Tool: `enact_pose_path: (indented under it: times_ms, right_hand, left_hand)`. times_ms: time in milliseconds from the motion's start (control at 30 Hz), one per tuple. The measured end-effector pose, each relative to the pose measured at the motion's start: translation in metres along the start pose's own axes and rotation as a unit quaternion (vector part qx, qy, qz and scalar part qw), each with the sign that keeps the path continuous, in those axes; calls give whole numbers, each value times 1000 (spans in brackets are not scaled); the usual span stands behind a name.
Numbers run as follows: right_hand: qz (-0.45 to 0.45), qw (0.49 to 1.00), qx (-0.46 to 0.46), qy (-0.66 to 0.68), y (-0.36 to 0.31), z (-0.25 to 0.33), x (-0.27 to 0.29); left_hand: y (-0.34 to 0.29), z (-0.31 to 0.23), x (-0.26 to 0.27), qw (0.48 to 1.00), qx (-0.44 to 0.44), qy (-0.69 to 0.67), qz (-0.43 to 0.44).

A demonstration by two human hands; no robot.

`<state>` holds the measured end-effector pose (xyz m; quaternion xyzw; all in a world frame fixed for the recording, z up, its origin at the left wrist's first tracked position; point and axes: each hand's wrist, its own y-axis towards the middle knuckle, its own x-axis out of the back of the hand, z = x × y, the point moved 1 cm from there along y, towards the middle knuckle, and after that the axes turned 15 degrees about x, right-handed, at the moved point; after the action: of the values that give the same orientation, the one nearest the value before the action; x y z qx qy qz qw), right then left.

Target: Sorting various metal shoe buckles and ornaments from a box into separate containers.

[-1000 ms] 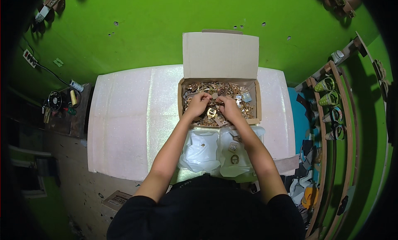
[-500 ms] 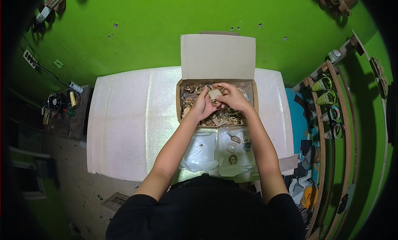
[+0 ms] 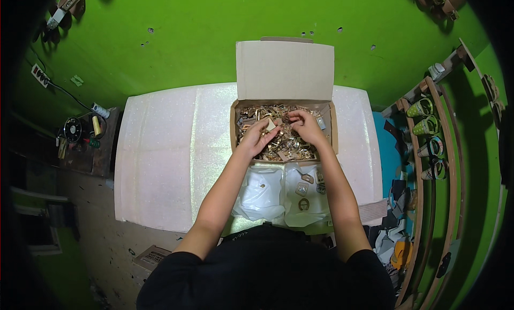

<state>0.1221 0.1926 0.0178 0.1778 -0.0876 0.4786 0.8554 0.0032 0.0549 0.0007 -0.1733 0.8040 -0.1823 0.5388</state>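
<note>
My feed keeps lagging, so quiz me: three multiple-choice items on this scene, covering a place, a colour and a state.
1. Where are both hands?
A. in the box
B. on the bags
C. off the table

2. What colour is the wall?
A. blue
B. green
C. white

3. How is the box lid?
A. shut
C. torn off
B. open, standing up

Answers: 1 A, the left hand and right hand are among the metal pieces in the box. 2 B, the wall is bright green. 3 B, the lid stands upright behind the box; the bags lie nearer the person on the table.
</note>
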Motion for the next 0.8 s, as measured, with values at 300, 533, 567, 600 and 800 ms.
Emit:
enact_pose_path:
  times_ms: [300,533,567,600,800]
  right_hand:
    - [81,965,-22,-249,-8,-25,-25]
    - [129,902,-61,-407,-12,1,-59]
    - [126,907,-62,-396,-12,2,-60]
    - [126,907,-62,-396,-12,5,-62]
    - [122,894,-65,-427,-14,8,-66]
  left_hand:
    - [-7,-8,16,966,-36,228,-113]
    - [-13,-7,13,985,-26,134,-107]
    - [-12,-7,14,988,-31,117,-95]
    - [-12,-7,16,988,-31,116,-96]
    - [-10,-5,16,995,-16,68,-74]
